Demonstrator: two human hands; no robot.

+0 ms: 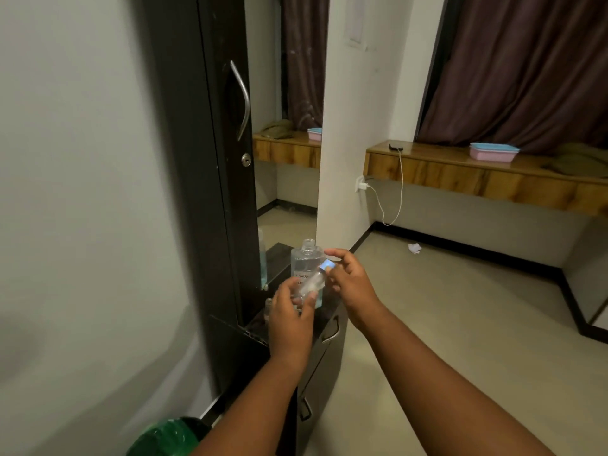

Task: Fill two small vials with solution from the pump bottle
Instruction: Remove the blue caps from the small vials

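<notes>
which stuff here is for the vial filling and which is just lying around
For the job: vial, its cap, big bottle, second vial.
Lying about: pink box, phone, charger, paper scrap, green bin.

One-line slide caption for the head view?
Left hand holds a small clear vial while right hand pinches its blue cap, in front of the uncapped bottle.

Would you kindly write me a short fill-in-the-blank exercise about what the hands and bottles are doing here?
1. The small clear vial is held in the ____ hand.
2. The right hand pinches the vial's ____ cap.
3. The tall clear glass bottle behind the hands stands with its neck ____.
4. The two pink boxes have ____ lids.

Missing words: left; blue; open; blue
</notes>
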